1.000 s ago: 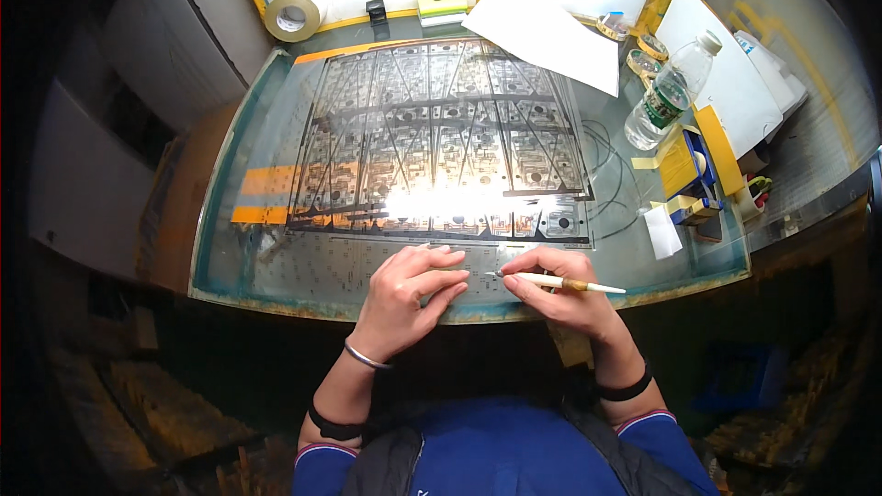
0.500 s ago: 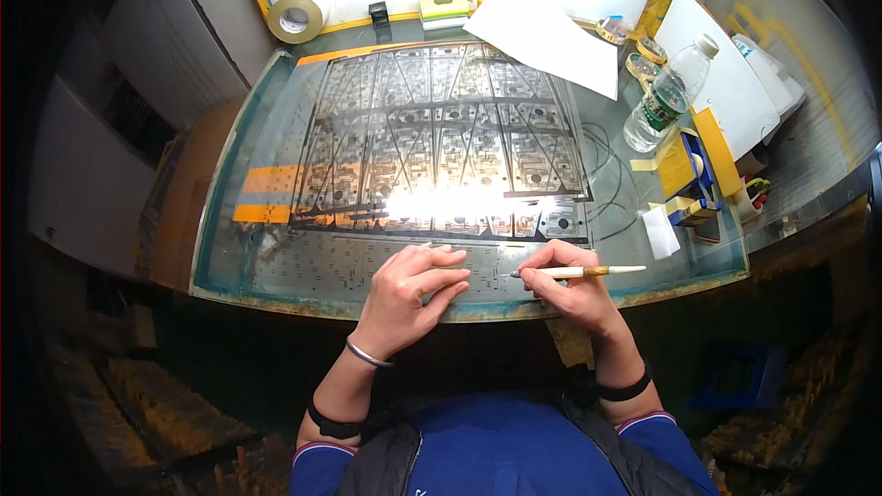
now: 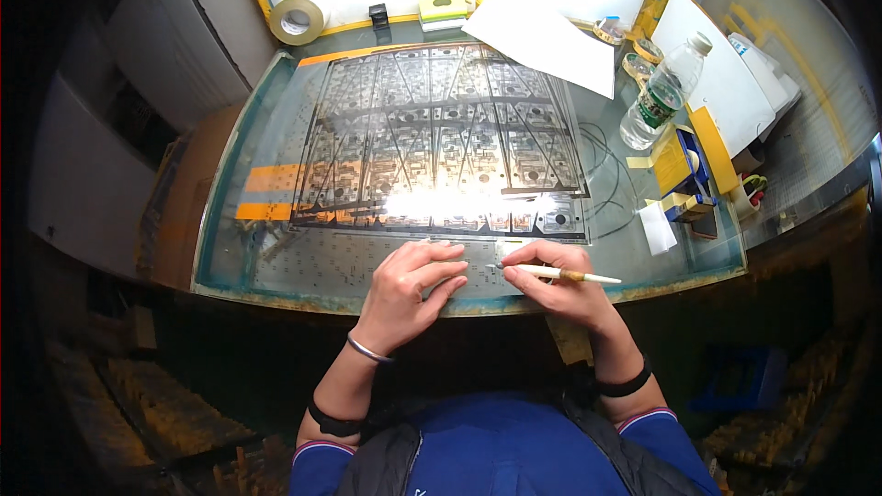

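A large transparent film sheet printed with dark circuit-like patterns (image 3: 450,129) lies on the glass-topped table (image 3: 606,285). Near the table's front edge, my left hand (image 3: 413,289) rests over a pale sheet with rows of small dots (image 3: 322,257), its fingers stretched out and holding nothing. Just to its right, my right hand (image 3: 556,280) pinches a slim white pen-shaped tool with a brown band (image 3: 597,277). The tool's narrow tip points left toward my left fingertips, at the sheet's surface; whether it is a blade or a nib is too small to tell.
On the right stand a clear plastic bottle (image 3: 661,96), tape rolls (image 3: 638,66), a blue and yellow box (image 3: 680,161) and a small white paper (image 3: 657,228). A white sheet (image 3: 551,41) overlaps the film's far corner. Farther back sit a large tape roll (image 3: 297,20) and a yellow-green block (image 3: 443,7).
My right hand has shifted a little left with the white tool, bringing its tip closer to my left hand. My left hand has stayed almost in place.
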### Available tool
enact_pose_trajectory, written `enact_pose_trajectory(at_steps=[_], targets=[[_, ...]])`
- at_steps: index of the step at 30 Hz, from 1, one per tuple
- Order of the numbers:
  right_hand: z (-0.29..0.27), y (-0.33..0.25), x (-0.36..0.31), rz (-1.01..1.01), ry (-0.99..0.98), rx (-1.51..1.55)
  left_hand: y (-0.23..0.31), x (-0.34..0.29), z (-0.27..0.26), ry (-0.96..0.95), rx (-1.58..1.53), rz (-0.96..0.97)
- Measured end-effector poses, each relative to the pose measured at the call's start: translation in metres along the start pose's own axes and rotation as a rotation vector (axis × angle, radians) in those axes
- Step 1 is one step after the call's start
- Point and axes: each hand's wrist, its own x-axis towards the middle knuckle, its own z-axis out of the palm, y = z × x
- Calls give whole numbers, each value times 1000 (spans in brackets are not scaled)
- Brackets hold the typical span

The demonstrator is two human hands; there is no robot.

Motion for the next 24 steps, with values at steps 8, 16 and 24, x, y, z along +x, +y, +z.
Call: enact_pose_trajectory(at_steps=[8, 16, 24], targets=[[-10, 5, -7, 165, -85, 341, 1, 0, -2, -44, 182, 41], [-3, 9, 3, 0, -78, 111, 12, 2, 0, -204, 375, 54], [-1, 6, 1, 23, -27, 261, 46, -12, -3, -772, -670, 194]])
